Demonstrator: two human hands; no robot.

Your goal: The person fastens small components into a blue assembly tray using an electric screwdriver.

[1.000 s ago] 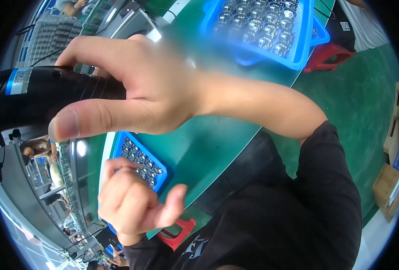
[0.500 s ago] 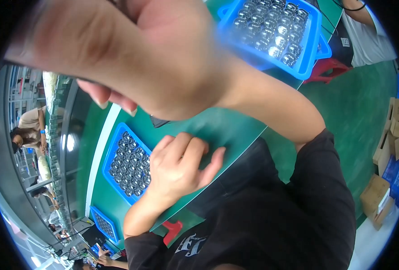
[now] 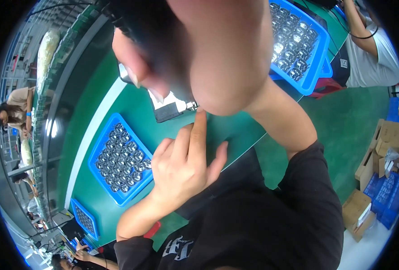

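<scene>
Black tool [image 3: 152, 33], blurred and close to the lens, is at the top of my head view, above the green table [image 3: 235, 140]; the right hand [image 3: 231, 54] is wrapped about it, its fingertips [image 3: 134, 76] curling round the far side; the tool's lower end is partly hidden from me by that hand, so I cannot tell whether it touches anything.

Below it I make out a dark block [image 3: 168, 113] with a white top face and a small metal fitting [image 3: 191, 106] at its right end; the left hand [image 3: 179, 164] is half spread, palm down, index finger stretched to the fitting, the other fingers bent and the thumb held well apart; its index tip is at or just beside the metal, and contact I cannot tell.

To the left of that hand I see a blue tray [image 3: 132, 194] filled with clear round parts [image 3: 120, 157]; a smaller blue tray [image 3: 94, 228] is farther down the left side; at upper right, partly behind the right forearm, a large tray [image 3: 319, 65] carries more such parts, and a co-worker in a pale top [image 3: 374, 63] is beyond it.
</scene>
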